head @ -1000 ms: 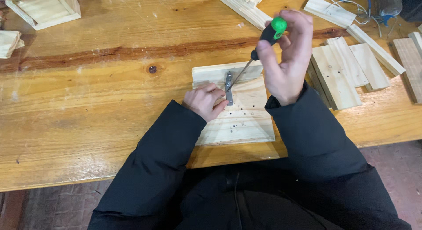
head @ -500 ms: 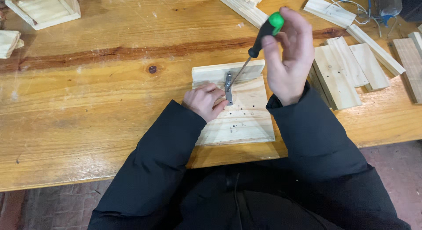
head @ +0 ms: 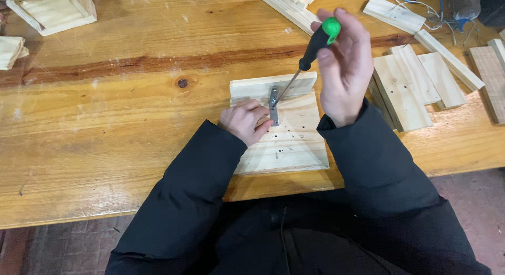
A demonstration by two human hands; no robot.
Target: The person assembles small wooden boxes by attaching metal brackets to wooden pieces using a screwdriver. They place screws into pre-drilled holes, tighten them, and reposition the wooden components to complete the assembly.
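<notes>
My right hand (head: 344,64) grips a screwdriver (head: 311,50) with a black and green handle, its thin shaft slanting down to the left. The tip meets the upper end of a small metal bracket (head: 273,104). That bracket bridges two pale wood boards, a narrow one (head: 252,88) behind and a wider one (head: 294,143) with several small holes. My left hand (head: 244,120) rests on the wider board, fingers pressed against the bracket's lower part. Both arms wear black sleeves.
The boards lie on a varnished wooden table (head: 105,128) near its front edge. Several loose wood slats (head: 415,83) lie at the right. A small wooden box (head: 50,9) stands at the far left. Cables (head: 431,4) lie at the back right.
My right hand and the screwdriver handle have shifted slightly up, rotating a little around the tool. The left hand and the boards have stayed put.
</notes>
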